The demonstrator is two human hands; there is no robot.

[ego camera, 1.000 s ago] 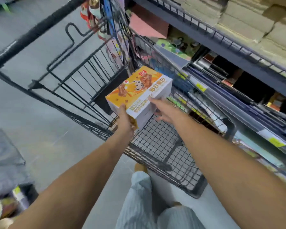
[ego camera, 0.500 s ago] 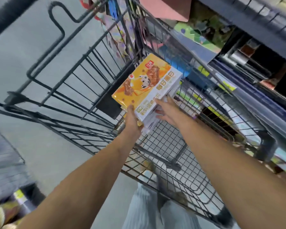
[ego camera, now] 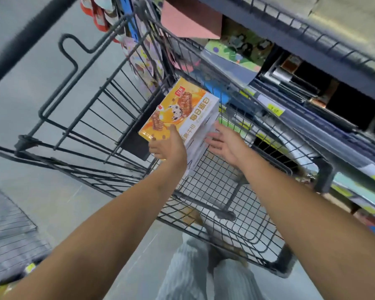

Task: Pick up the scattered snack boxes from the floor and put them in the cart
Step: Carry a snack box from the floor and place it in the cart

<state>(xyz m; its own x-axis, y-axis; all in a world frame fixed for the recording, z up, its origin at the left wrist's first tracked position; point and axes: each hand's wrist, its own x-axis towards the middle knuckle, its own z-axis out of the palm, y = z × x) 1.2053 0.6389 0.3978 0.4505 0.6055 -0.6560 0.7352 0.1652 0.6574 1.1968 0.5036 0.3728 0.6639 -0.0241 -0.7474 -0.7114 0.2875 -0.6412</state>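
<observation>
Placement step. Left hand (ego camera: 169, 146) curls its fingers (ego camera: 174, 131) round the near corner of the snack box (ego camera: 182, 111). Right hand (ego camera: 225, 144) lays straight, spread fingers against its white side. The box is inside the cart (ego camera: 221, 187). The next move probably calls for settling and releasing it.

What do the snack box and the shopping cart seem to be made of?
The snack box is probably printed cardboard, slightly glossy: flat faces, crisp folded edges, orange picture on top, white sides. The shopping cart is probably steel wire, dark matte coating: thin rods crossing in a grid.
</observation>
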